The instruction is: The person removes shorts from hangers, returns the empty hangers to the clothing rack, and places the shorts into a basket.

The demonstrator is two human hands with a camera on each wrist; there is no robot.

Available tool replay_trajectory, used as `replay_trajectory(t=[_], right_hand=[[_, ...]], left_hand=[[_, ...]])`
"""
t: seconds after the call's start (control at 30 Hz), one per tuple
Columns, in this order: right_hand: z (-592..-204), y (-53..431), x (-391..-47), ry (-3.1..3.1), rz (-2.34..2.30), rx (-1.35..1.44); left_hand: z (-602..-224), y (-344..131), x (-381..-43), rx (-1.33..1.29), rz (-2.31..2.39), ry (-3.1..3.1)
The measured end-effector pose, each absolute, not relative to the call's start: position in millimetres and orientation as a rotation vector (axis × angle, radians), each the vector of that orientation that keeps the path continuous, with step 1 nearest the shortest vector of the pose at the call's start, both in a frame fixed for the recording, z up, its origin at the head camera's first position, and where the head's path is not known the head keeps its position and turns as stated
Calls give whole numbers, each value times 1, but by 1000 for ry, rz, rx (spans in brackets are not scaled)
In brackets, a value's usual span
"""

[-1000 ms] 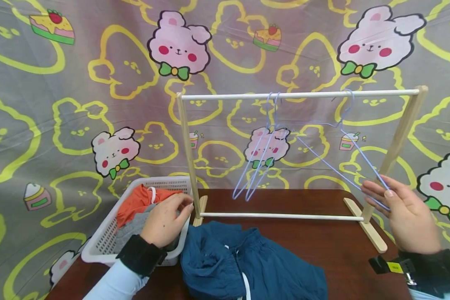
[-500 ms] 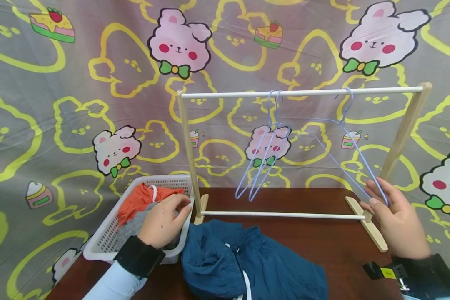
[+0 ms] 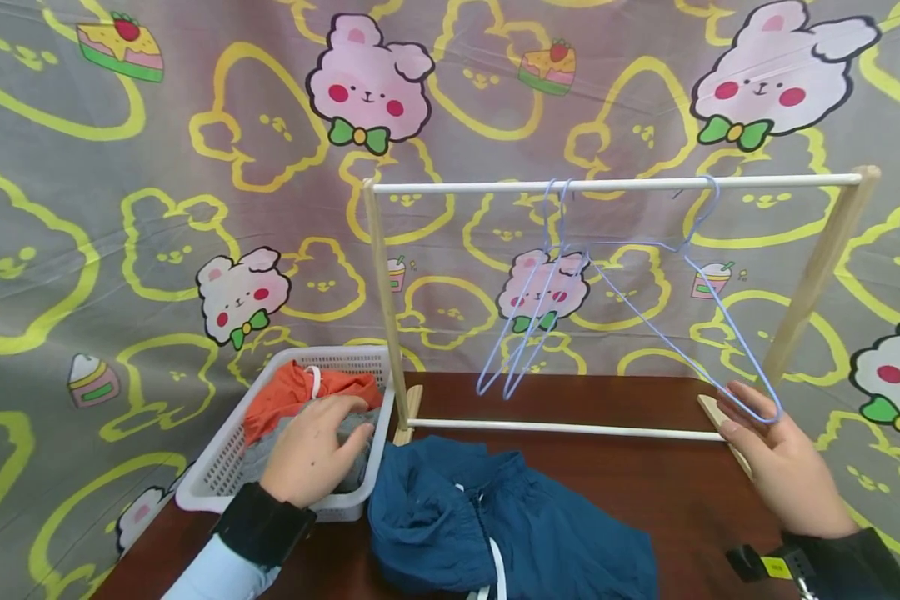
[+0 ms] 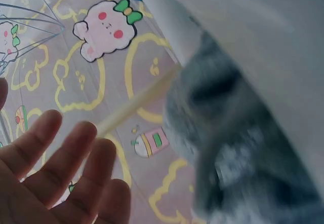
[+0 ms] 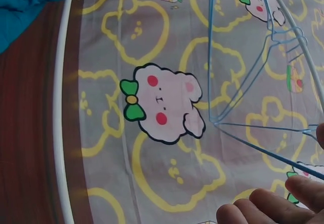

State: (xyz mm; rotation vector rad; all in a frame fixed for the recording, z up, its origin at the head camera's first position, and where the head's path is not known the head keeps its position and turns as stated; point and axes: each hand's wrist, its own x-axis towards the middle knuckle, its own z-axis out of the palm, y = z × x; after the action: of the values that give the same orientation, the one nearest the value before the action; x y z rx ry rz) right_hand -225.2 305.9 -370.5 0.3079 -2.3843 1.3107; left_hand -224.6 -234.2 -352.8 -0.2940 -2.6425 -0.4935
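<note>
My left hand [image 3: 311, 450] hovers over a white plastic basket [image 3: 285, 354], fingers loosely extended and holding nothing. In the basket lie an orange garment [image 3: 285, 396] with a white cord and a grey garment [image 3: 258, 458]. The left wrist view shows the fingers [image 4: 86, 163] spread beside blurred grey cloth [image 4: 243, 133]. My right hand [image 3: 787, 475] is at the lower right corner of a blue wire hanger [image 3: 735, 333] hooked on the rack's top bar. Its relaxed fingers lie behind the wire, with the thumb apart from them. A dark blue zip-up jacket [image 3: 525, 525] lies on the table.
The rack has a white top bar [image 3: 465, 188], a white lower bar [image 3: 532, 427] and wooden posts [image 3: 385, 308]. Two more blue hangers [image 3: 528, 325] hang together near the middle. A patterned curtain [image 3: 450, 100] covers the back. The table [image 3: 637, 396] is dark brown.
The right hand has shifted slightly down and left along the hanger, which has swung wider to face the camera. The left hand has moved a little left and down, fingers further apart.
</note>
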Motion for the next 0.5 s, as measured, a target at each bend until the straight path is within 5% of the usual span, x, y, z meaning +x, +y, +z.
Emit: replay_trajectory(t=[0.5], right_hand=[[-372, 294, -227, -2462, 1278, 332]], left_hand=[[-374, -310, -220, -9, -331, -2762]])
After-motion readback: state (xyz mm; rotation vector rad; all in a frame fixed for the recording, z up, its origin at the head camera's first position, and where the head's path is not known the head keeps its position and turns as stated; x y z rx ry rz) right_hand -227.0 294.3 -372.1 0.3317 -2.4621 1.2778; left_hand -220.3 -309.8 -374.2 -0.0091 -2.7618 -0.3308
